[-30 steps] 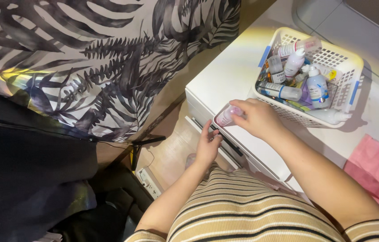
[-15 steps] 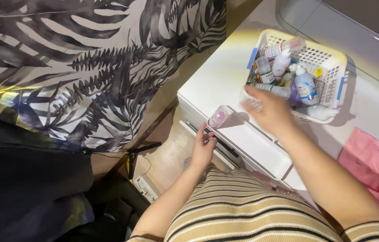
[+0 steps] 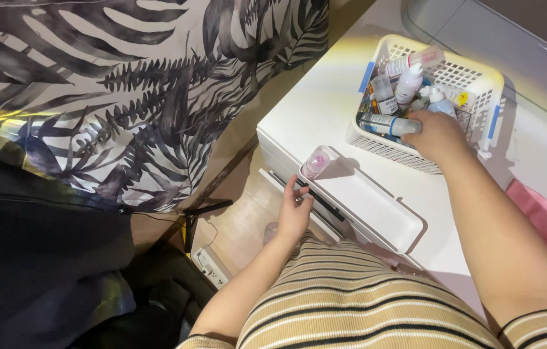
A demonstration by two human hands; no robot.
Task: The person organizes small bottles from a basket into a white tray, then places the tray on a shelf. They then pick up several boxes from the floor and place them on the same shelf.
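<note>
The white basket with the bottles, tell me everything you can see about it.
The white basket looks like plastic, rectangular, with lattice walls and blue handle pieces on two opposite sides. It sits upright on the white cabinet top, toward the back. It is crowded with small bottles and tubes, mostly white with coloured labels, some standing, some leaning. The right hand reaches over its near rim onto a lying bottle.

White cabinet top [image 3: 325,110] occupies upper right of frame. Leaf-patterned fabric [image 3: 125,97] fills upper left. Tan floor [image 3: 241,226] at centre, carrying a white power strip [image 3: 212,266]. Warm lighting.
</note>
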